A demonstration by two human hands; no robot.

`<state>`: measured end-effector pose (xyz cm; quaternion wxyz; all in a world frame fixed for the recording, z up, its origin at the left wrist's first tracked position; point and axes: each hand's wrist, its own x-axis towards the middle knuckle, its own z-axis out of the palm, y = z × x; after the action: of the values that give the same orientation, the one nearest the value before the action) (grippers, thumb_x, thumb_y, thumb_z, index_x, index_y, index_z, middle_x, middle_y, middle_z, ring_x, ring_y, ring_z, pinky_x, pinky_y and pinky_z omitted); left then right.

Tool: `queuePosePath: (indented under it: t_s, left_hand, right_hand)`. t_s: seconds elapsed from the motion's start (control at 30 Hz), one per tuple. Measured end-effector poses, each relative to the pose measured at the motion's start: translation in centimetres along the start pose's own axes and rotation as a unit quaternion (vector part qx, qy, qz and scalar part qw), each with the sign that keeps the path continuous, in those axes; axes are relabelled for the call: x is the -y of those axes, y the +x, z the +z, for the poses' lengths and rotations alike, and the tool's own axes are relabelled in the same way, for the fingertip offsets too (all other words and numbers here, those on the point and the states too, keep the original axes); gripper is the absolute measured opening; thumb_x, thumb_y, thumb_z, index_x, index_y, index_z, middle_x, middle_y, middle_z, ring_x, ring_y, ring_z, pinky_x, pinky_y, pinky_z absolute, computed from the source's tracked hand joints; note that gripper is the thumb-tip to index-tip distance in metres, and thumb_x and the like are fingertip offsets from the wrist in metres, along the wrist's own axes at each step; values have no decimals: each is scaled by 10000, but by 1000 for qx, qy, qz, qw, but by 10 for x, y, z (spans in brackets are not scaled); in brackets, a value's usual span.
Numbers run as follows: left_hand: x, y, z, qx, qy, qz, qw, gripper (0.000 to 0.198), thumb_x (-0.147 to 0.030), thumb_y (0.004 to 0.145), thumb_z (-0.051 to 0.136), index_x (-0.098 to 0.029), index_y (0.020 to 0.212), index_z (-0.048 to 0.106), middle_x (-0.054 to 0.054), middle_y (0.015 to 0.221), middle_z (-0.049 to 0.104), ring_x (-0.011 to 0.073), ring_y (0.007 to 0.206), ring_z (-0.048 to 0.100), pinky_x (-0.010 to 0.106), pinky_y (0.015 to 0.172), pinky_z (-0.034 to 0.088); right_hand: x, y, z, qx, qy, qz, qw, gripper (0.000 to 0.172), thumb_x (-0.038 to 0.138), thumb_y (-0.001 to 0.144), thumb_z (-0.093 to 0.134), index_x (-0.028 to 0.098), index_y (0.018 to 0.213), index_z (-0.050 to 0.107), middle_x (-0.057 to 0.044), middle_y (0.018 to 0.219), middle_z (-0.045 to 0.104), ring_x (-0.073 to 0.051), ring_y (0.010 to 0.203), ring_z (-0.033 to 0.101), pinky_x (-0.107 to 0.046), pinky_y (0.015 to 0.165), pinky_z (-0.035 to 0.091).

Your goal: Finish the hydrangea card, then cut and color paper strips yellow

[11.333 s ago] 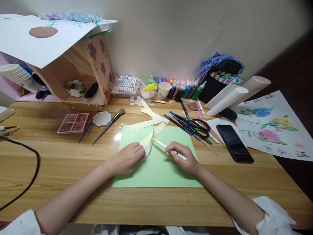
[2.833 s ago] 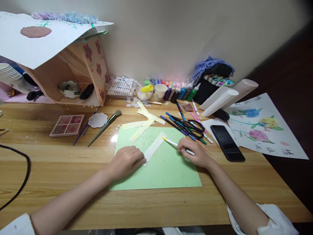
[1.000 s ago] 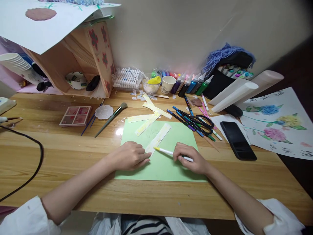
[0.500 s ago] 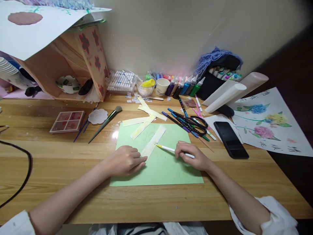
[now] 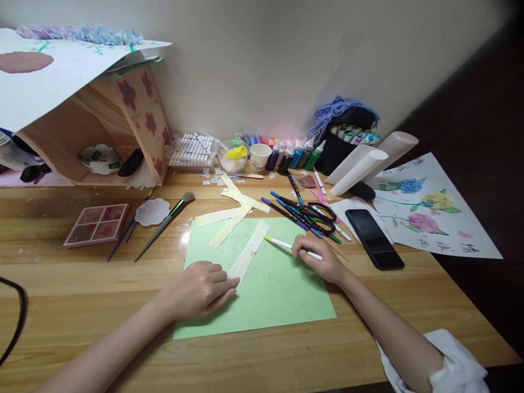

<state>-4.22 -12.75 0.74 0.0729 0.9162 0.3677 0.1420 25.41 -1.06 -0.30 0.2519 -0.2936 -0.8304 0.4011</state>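
Observation:
A pale strip of paper [image 5: 248, 255] with faint yellow marks lies slanted on a green sheet of paper [image 5: 286, 300]. My left hand [image 5: 204, 288] rests on the sheet, its index finger stretched out and pressing the strip's near end. Between the fingers of my right hand [image 5: 317, 256] is a white marker pen [image 5: 282, 244] with a yellow tip. That tip is at the strip's right edge, close to its far end. Beyond the sheet's back edge, several more yellow-tinted strips [image 5: 231, 225] overlap one another.
Black scissors [image 5: 317, 214] lie on several pens behind my right hand, with a phone [image 5: 374, 239] farther right. A makeup brush [image 5: 166, 225], a white palette [image 5: 152, 212] and a pink case [image 5: 96, 224] are at left. Paint bottles [image 5: 297, 157] and a paper cup [image 5: 261, 157] line the wall.
The marker tip has shifted along the strip's right edge toward its far end. My left finger stays on the near end. The whole view has tilted and shifted slightly.

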Motion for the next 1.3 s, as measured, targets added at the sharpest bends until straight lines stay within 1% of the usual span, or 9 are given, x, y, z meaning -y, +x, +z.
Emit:
queuePosePath:
  t_s: [0.1, 0.17, 0.27, 0.37, 0.53, 0.73, 1.0, 1.13, 1.3]
  left_hand:
    - [-2, 1, -1, -4, -42, -41, 998, 249, -238, 919, 401, -205, 967, 644, 11, 631, 585, 129, 580, 524, 244, 541, 366]
    - [-4, 4, -1, -24, -95, -119, 988, 272, -255, 934, 375, -224, 1067, 610, 13, 713, 606, 132, 653, 556, 237, 596, 403]
    - [-6, 8, 0, -74, -191, -261, 943, 355, -310, 958, 313, -226, 1279, 439, 47, 978, 621, 150, 873, 585, 259, 734, 454]
    - [-7, 10, 2, -102, -254, -318, 907, 409, -337, 976, 197, -210, 1330, 355, 74, 1041, 601, 161, 933, 575, 290, 779, 465]
    - [-10, 11, 6, -103, -315, -290, 898, 482, -331, 971, 60, -200, 1361, 311, 100, 1019, 603, 165, 878, 593, 328, 776, 475]
    - [-18, 15, 6, -77, -296, -279, 910, 495, -400, 965, 147, -199, 1405, 254, 141, 1326, 463, 215, 1168, 485, 385, 914, 430]
    - [-23, 17, 4, -79, -214, -227, 947, 693, -553, 913, 213, -74, 1414, 208, 224, 1245, 489, 270, 1123, 475, 454, 932, 401]
    - [-20, 12, -2, -114, -242, -274, 924, 606, -503, 937, 143, -138, 1408, 258, 174, 1162, 546, 224, 1020, 535, 390, 842, 454]
    - [-17, 9, -5, -125, -344, -294, 883, 573, -475, 945, 75, -204, 1385, 323, 107, 1094, 559, 200, 1025, 540, 373, 853, 456]
  right_hand:
    - [0, 0, 0, -27, -6, 0, 1000, 195, 217, 862, 428, 183, 709, 544, -11, 679, 528, -158, 654, 489, -290, 636, 384]
    - [4, -1, 4, -49, 31, 15, 998, 187, 261, 885, 423, 186, 764, 545, -9, 704, 516, -153, 651, 481, -283, 628, 384]
    - [15, -4, 19, -10, 142, 41, 989, 165, 328, 909, 429, 197, 925, 527, 3, 713, 503, -142, 645, 484, -264, 620, 393]
    - [28, -6, 36, 42, 209, 55, 975, 187, 361, 914, 444, 199, 987, 502, 6, 724, 510, -136, 668, 495, -259, 644, 398]
    - [36, -8, 49, 88, 219, 62, 970, 226, 388, 919, 434, 190, 1002, 507, -11, 759, 540, -139, 684, 497, -260, 639, 395]
    - [38, -8, 46, 115, 165, 39, 979, 245, 386, 919, 426, 184, 946, 562, -16, 757, 552, -139, 672, 502, -253, 626, 404]
    - [50, -12, 55, 99, 50, -77, 991, 177, 236, 896, 399, 210, 859, 570, -30, 739, 572, -160, 677, 530, -262, 616, 403]
    - [55, -6, 52, 50, 42, -91, 994, 163, 198, 874, 398, 216, 824, 552, -25, 709, 560, -162, 651, 519, -258, 591, 394]
    - [65, 7, 46, 80, 37, -68, 994, 159, 175, 860, 410, 207, 855, 565, -24, 743, 571, -154, 679, 525, -252, 626, 398]
